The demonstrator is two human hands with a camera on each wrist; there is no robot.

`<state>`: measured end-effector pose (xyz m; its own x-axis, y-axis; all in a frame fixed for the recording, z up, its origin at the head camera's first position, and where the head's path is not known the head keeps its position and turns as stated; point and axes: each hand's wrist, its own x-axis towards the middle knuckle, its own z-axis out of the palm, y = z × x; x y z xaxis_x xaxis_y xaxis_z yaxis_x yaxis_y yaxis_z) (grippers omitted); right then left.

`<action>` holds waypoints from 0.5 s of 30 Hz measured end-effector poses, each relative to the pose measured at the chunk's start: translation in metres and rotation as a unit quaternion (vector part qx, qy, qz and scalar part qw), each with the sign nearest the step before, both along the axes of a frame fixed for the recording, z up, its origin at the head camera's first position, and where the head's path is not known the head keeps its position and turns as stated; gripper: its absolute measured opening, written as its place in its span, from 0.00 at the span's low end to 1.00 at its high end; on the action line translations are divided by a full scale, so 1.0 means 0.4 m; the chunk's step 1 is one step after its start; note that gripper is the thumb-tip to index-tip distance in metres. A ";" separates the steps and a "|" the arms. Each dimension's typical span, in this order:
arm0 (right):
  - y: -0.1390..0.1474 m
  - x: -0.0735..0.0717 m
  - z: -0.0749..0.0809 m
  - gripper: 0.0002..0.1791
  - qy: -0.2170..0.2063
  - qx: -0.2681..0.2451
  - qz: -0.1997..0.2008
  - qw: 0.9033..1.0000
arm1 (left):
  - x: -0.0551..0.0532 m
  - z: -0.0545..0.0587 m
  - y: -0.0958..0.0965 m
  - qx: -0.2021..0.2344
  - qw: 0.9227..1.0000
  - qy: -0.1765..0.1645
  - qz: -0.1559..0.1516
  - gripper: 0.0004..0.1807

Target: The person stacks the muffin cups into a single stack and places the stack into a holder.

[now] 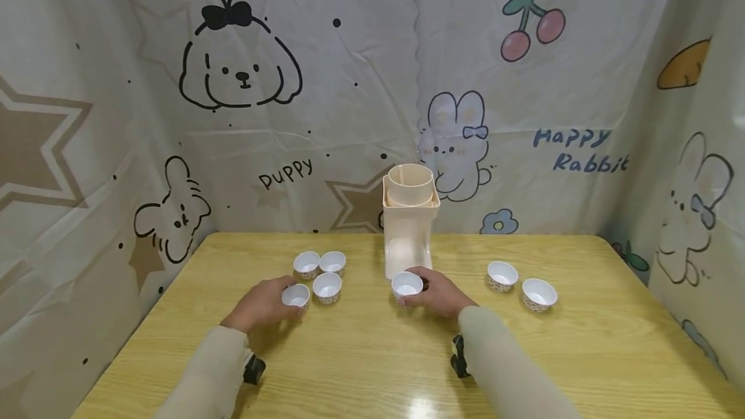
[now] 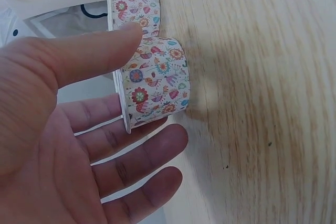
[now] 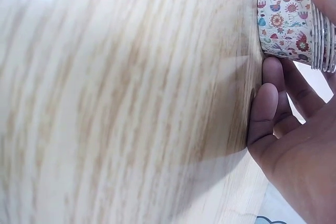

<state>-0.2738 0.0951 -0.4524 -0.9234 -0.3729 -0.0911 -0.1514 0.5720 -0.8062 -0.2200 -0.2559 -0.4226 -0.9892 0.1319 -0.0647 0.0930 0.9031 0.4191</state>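
My left hand (image 1: 262, 304) pinches a small white paper cup (image 1: 295, 297) on the left side of the table. Its thumb lies on the near side of the flower-printed wall in the left wrist view, with fingers behind. Three matching paper cups (image 1: 328, 288) stand close beside it. At the middle, my right hand (image 1: 440, 293) grips a stack of paper cups (image 3: 286, 24) by the sides. Several nested rims show in the right wrist view, and the stack's base is right at the tabletop.
Behind the stack stands a tall beige plastic holder (image 1: 407, 228) with a round tube in its top. Two more paper cups (image 1: 539, 295) stand on the right of the wooden table (image 1: 361, 367). A printed cloth (image 1: 361, 57) hangs behind and at both sides.
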 end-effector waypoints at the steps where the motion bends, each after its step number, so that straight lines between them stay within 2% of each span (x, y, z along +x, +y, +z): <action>1: -0.002 0.000 -0.001 0.33 -0.001 0.002 -0.003 1.000 | 0.002 0.000 -0.001 0.002 1.000 -0.001 0.000 0.30; 6: -0.010 0.001 -0.003 0.33 -0.006 0.007 -0.021 1.000 | 0.004 -0.002 0.000 0.004 1.000 -0.002 0.004 0.31; 10: -0.011 -0.001 -0.001 0.33 0.002 0.008 -0.012 1.000 | 0.006 -0.003 -0.003 0.003 1.000 0.000 0.021 0.32; 15: -0.012 -0.004 -0.002 0.33 0.000 0.007 -0.010 1.000 | 0.006 -0.001 -0.008 0.001 1.000 0.006 0.014 0.32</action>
<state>-0.2752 0.0904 -0.4532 -0.9306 -0.3532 -0.0957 -0.1401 0.5855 -0.7985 -0.2176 -0.2589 -0.4229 -0.9932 0.1044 -0.0517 0.0733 0.9046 0.4199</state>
